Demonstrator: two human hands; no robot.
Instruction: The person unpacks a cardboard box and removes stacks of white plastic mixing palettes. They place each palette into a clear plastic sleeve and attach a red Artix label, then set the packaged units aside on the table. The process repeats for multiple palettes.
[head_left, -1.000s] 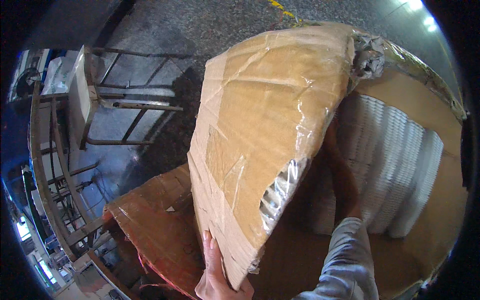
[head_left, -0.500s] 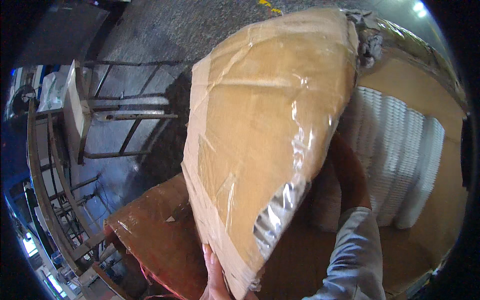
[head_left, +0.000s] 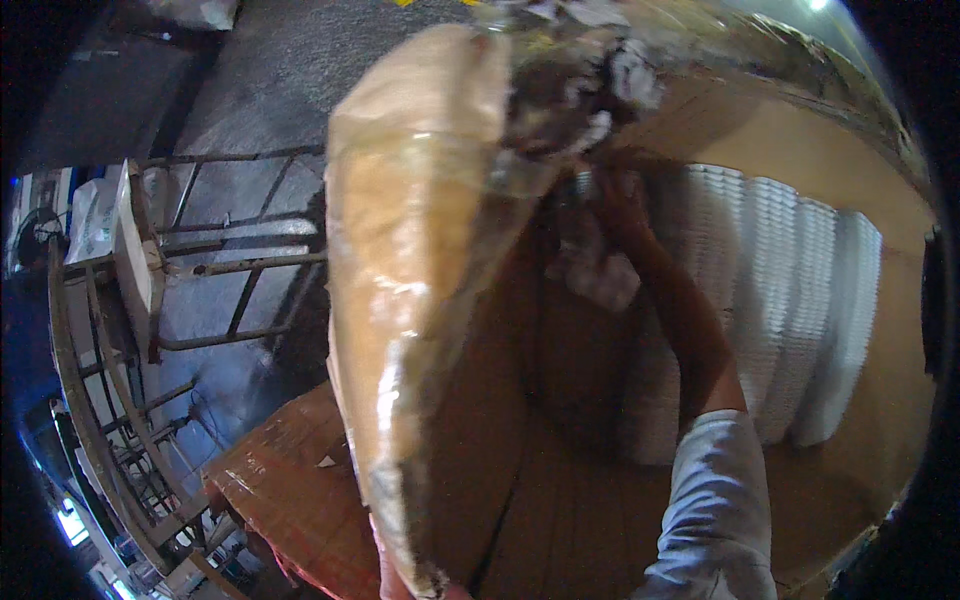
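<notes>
A big cardboard flap [head_left: 390, 230] covered in clear shiny tape stands raised over an open cardboard box [head_left: 850, 150]. At its lower corner my left hand [head_left: 392, 578] grips the edge, mostly hidden by the cardboard. My right arm reaches into the box, and my right hand [head_left: 622, 212] is in shadow beside a crumpled whitish piece [head_left: 598, 270]. The fingers there are dark and blurred, so their grip cannot be made out. Several white ribbed stacks [head_left: 775, 290] lie side by side in the box, to the right of my forearm.
Torn, crumpled wrapping [head_left: 630, 80] hangs at the box's far edge. A brown cardboard sheet [head_left: 285, 480] lies to the lower left. Further left stand a metal-framed stool [head_left: 240, 250] and a curved metal rack [head_left: 95, 400] on the grey floor.
The flap has swung left and turned more edge-on, uncovering more of the box's inside. My right hand, hidden behind the flap before, now shows. My left hand has shifted slightly left and down.
</notes>
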